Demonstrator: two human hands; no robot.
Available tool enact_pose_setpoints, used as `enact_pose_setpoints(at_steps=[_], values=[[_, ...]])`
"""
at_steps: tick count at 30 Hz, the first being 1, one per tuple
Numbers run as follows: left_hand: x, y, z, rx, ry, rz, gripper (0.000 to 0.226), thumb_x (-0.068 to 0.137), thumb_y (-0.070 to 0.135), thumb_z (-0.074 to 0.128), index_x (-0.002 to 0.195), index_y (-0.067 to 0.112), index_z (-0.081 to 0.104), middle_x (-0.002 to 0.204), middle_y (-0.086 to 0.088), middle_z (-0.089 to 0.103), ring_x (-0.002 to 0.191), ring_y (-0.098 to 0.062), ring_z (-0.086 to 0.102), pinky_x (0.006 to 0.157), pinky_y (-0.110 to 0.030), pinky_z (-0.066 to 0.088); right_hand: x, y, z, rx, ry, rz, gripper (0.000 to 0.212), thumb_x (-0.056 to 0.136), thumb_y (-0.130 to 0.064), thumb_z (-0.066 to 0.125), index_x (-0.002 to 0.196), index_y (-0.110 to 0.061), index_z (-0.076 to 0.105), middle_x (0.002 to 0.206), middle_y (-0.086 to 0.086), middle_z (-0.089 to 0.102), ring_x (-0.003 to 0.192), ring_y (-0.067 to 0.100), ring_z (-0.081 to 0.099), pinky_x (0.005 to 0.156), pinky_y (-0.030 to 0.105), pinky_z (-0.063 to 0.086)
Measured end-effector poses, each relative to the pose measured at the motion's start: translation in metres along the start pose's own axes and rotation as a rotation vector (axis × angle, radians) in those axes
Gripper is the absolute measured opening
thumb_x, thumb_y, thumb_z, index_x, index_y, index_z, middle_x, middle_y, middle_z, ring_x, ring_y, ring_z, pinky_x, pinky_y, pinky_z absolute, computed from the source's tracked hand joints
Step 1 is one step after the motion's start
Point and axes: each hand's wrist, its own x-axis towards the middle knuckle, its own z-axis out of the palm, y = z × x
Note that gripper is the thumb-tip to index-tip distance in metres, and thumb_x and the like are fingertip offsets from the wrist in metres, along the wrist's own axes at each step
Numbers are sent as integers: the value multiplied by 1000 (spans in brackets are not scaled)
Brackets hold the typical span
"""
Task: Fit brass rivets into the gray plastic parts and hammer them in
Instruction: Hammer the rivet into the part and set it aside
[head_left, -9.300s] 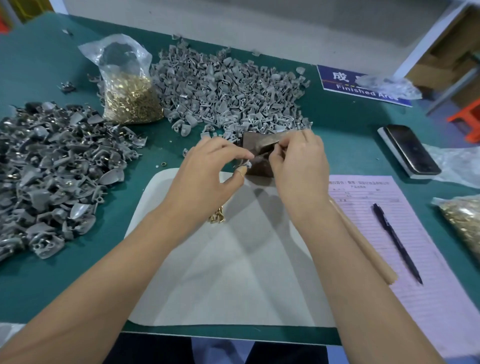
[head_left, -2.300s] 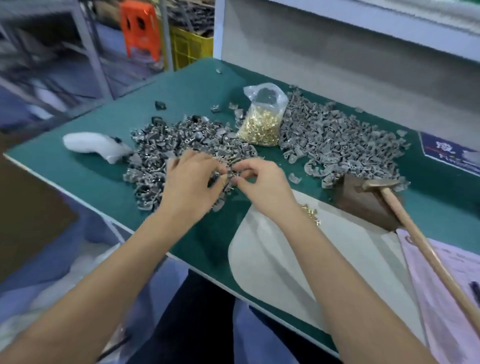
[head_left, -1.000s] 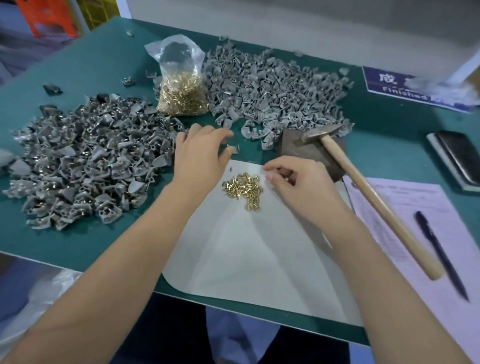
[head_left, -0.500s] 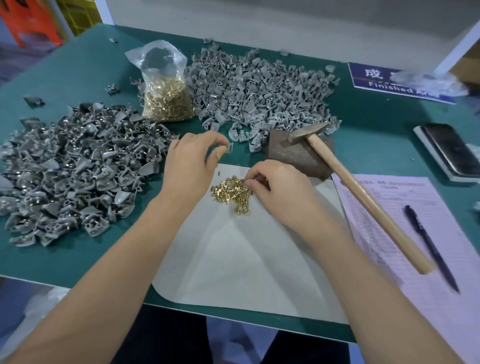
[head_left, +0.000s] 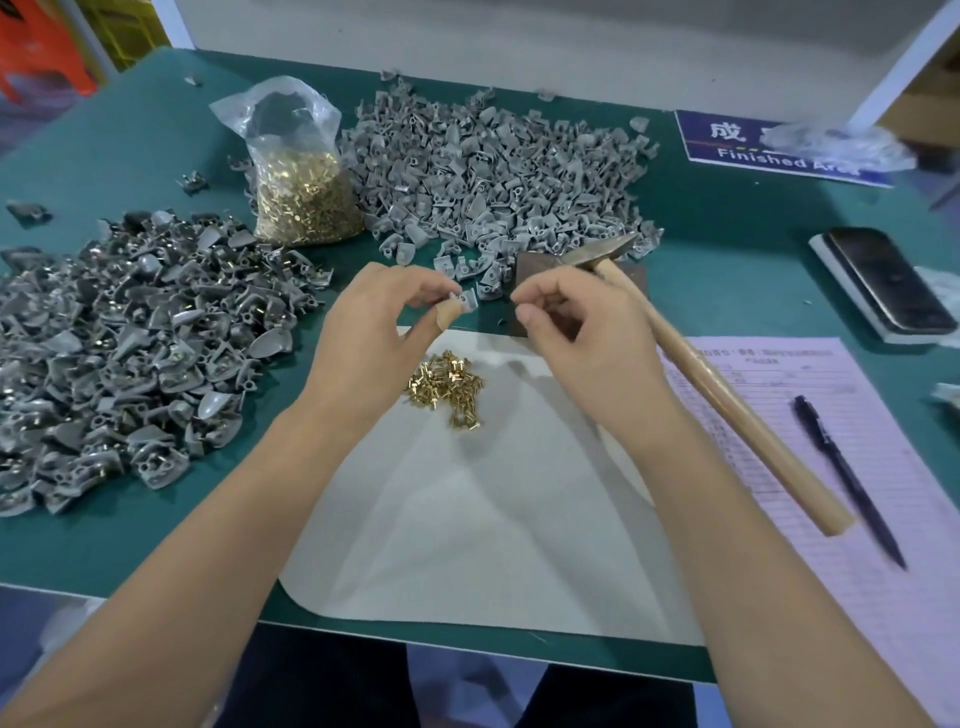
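Nearest, a smooth off-white mat with rounded corners lies flat on the green table top. On its far part sits a small loose heap of shiny brass rivets, short pins lying every way. To the right a lined pink paper form carries a dark slim pen, its long axis running from near right to far left.

Above the rivet heap both hands are raised. The left hand pinches a small gray plastic part between thumb and curled fingertips, the part jutting rightward; a tan bandage wraps the thumb tip. The right hand has its fingers curled with thumb and forefinger tips drawn together, just beside the part; whether a rivet sits in that pinch is too small to tell.

Behind the right hand a hammer with a pale wooden handle and dull steel head rests with its head on a dark brown block, the handle slanting near-right.

Left is a jumbled pile of darker gray parts with metal glints. Farther off lie a pile of lighter matte gray plastic parts and a crinkled clear plastic bag of brass rivets, upright. Far right are a black phone and a blue sign.
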Motion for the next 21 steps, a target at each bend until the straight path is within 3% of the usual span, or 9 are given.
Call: enact_pose_setpoints(at_steps=[3, 6, 9, 14, 17, 19, 21], values=[[6, 6, 3, -29, -30, 8, 12, 96, 36, 68, 108, 34, 72, 93, 39, 58, 98, 1, 55, 85, -14, 41, 2, 2, -12, 2, 145, -9, 20, 88, -3, 65, 96, -19, 75, 87, -9, 70, 72, 8, 59, 68, 20, 47], [18, 14, 6, -40, -99, 37, 12, 96, 39, 68, 107, 37, 72, 90, 37, 60, 96, 7, 55, 80, -6, 38, 5, 4, -20, 7, 258, 20, 23, 88, -6, 64, 103, -21, 73, 83, -8, 69, 67, 7, 55, 66, 19, 46], [32, 22, 13, -54, -151, 54, 12, 96, 35, 69, 106, 30, 74, 89, 30, 63, 92, 13, 54, 77, -2, 35, 8, 6, -25, -8, 350, 50, 18, 89, -9, 64, 98, -22, 71, 83, -12, 69, 72, 5, 60, 69, 12, 45], [52, 34, 28, -43, -225, 70, 12, 96, 31, 69, 106, 26, 74, 88, 23, 65, 88, 6, 54, 75, -4, 35, 12, 11, -29, -67, 365, 88, 18, 94, -7, 61, 100, -19, 74, 94, -7, 72, 85, 11, 65, 76, 19, 49], [58, 35, 35, -10, -257, 97, 13, 95, 33, 70, 105, 26, 76, 94, 17, 70, 94, -3, 55, 83, -19, 45, 11, 14, -28, -194, 262, 82, 16, 97, -12, 62, 104, -21, 74, 104, -5, 72, 97, 16, 65, 85, 32, 52], [57, 33, 38, -2, -257, 113, 16, 94, 35, 71, 104, 25, 77, 96, 13, 69, 96, -10, 54, 88, -33, 46, 11, 12, -27, -351, 224, 58, 13, 98, -22, 63, 104, -27, 73, 105, -11, 71, 100, 15, 62, 80, 38, 51], [54, 31, 40, -15, -241, 109, 18, 93, 36, 72, 104, 24, 78, 96, 12, 66, 96, -9, 50, 89, -35, 44, 14, 10, -28, -503, 222, 14, 12, 99, -30, 61, 103, -32, 72, 105, -14, 70, 103, 13, 56, 70, 34, 45]])
